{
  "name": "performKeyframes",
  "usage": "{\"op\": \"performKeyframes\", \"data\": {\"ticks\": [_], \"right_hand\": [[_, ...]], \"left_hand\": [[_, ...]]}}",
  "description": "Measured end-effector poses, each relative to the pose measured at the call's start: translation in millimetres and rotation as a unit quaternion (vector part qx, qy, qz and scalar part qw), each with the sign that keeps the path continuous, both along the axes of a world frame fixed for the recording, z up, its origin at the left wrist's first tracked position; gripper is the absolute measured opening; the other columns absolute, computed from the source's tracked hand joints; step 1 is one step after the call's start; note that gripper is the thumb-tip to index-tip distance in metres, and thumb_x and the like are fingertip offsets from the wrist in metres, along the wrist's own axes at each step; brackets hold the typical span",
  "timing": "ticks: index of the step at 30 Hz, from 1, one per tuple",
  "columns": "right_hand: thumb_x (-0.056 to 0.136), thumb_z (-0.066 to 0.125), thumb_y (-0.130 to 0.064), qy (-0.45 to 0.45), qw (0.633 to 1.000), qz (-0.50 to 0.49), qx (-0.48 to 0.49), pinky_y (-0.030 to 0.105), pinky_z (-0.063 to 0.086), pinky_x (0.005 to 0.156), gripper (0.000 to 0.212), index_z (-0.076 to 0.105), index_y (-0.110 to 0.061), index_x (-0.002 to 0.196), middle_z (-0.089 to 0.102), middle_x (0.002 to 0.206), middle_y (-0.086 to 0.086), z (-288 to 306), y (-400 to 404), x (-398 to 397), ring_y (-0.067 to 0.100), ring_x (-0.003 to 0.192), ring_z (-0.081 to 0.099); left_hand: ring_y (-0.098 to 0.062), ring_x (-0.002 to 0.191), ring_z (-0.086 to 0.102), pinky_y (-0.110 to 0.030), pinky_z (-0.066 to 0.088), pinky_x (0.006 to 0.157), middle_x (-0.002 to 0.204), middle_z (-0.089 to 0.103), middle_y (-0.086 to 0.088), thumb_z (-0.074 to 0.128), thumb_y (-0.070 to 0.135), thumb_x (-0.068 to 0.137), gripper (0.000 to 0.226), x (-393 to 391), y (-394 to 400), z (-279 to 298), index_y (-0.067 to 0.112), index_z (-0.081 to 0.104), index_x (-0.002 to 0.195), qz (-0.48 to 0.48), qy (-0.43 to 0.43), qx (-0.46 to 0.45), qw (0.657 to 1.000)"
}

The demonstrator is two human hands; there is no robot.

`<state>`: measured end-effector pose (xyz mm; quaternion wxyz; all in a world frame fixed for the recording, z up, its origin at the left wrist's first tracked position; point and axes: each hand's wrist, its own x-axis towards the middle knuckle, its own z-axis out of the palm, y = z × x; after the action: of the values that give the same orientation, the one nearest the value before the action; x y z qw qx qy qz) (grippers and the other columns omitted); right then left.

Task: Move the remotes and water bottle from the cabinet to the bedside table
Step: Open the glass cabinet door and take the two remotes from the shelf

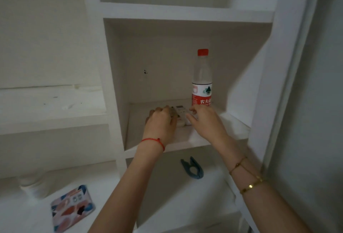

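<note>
Forearms cross the lower frame, both reaching into the cabinet niche. Left hand lies curled over the remotes on the shelf floor, fingers closing on them; a firm hold cannot be confirmed. Right hand sits loosely open just right of the remotes, fingertips near them, gripping nothing. Bottle stands upright behind the right hand, at the niche's rear. Bedside table not identifiable (out of shot, presumably). Recommended: gather the remotes as one stack, lift clear of the shelf lip, avoid knocking the bottle.
</note>
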<state>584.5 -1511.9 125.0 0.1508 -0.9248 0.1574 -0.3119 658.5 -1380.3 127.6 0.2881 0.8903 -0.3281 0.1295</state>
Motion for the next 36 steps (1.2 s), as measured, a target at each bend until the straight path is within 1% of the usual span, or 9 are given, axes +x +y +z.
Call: {"op": "performKeyframes", "data": {"ticks": [4,9,14,18,23,28,30,32,36], "right_hand": [[0.094,0.059,-0.029,0.01,1.0,-0.022,-0.01,0.038,0.056,0.076,0.031,0.064,-0.004,0.112,0.066,0.106,0.012,1,2,12,0.025,0.092,0.065],[0.094,0.06,-0.02,0.048,0.997,-0.036,-0.051,0.039,0.055,0.073,0.025,0.067,0.0,0.105,0.064,0.108,0.017,2,3,19,0.032,0.092,0.065],[0.094,0.057,-0.005,0.074,0.997,-0.032,-0.017,0.032,0.045,0.066,0.017,0.066,0.003,0.105,0.064,0.106,0.02,4,6,15,0.034,0.09,0.065],[0.09,0.063,-0.005,0.051,0.997,-0.003,0.065,0.023,0.039,0.059,0.016,0.063,0.001,0.104,0.062,0.109,0.015,6,4,8,0.024,0.083,0.055],[0.082,0.072,-0.008,0.066,0.981,0.021,0.18,0.021,0.035,0.054,0.039,0.055,-0.001,0.117,0.06,0.111,0.012,11,3,6,0.021,0.087,0.051],[0.086,0.065,-0.011,0.09,0.966,0.05,0.237,0.02,0.031,0.049,0.019,0.06,-0.002,0.102,0.058,0.097,0.011,12,0,0,0.022,0.086,0.054],[0.086,0.062,-0.01,0.066,0.956,0.057,0.282,0.021,0.036,0.052,0.022,0.061,0.0,0.106,0.062,0.101,0.011,10,0,-6,0.023,0.087,0.057],[0.085,0.06,-0.008,0.021,0.938,0.071,0.34,0.025,0.046,0.059,0.024,0.064,-0.001,0.108,0.067,0.102,0.014,4,1,-14,0.026,0.088,0.064],[0.088,0.059,-0.006,-0.036,0.898,0.111,0.425,0.029,0.053,0.066,0.032,0.063,-0.006,0.12,0.071,0.108,0.01,-5,9,-31,0.019,0.08,0.067]], "left_hand": [[-0.039,0.101,0.059,-0.042,0.051,0.086,0.106,0.067,-0.016,0.042,0.035,0.091,0.034,11,-17,-2,0.013,0.064,0.105,0.014,0.018,0.024,0.999],[-0.04,0.113,0.053,-0.04,0.045,0.092,0.119,0.061,-0.022,0.045,0.037,0.095,0.042,10,-31,-1,0.008,0.054,0.124,0.037,0.05,0.08,0.995],[-0.04,0.113,0.055,-0.039,0.046,0.092,0.12,0.063,-0.022,0.044,0.031,0.096,0.038,10,-32,3,0.005,0.057,0.12,0.042,0.071,0.096,0.992],[-0.037,0.112,0.06,-0.037,0.049,0.092,0.121,0.065,-0.02,0.053,0.022,0.093,0.034,3,-29,10,0.006,0.059,0.122,0.032,0.125,0.051,0.99],[-0.032,0.116,0.059,-0.031,0.046,0.093,0.124,0.064,-0.017,0.064,0.017,0.087,0.04,-18,-19,18,0.006,0.058,0.124,0.045,0.162,-0.028,0.985],[-0.034,0.122,0.055,-0.034,0.042,0.098,0.13,0.059,-0.021,0.062,0.014,0.09,0.046,-32,-13,18,-0.006,0.051,0.13,0.067,0.19,-0.044,0.979],[-0.036,0.116,0.058,-0.035,0.045,0.09,0.123,0.063,-0.024,0.058,0.015,0.091,0.034,-36,-10,13,-0.007,0.058,0.117,0.078,0.189,-0.061,0.977],[-0.037,0.102,0.064,-0.034,0.048,0.077,0.107,0.069,-0.022,0.057,0.015,0.089,0.019,-36,-4,6,-0.003,0.063,0.093,0.093,0.174,-0.11,0.974],[-0.033,0.09,0.069,-0.038,0.056,0.076,0.094,0.074,-0.016,0.059,0.012,0.087,0.017,-44,6,-11,0.005,0.071,0.096,0.083,0.174,-0.212,0.958]]}}
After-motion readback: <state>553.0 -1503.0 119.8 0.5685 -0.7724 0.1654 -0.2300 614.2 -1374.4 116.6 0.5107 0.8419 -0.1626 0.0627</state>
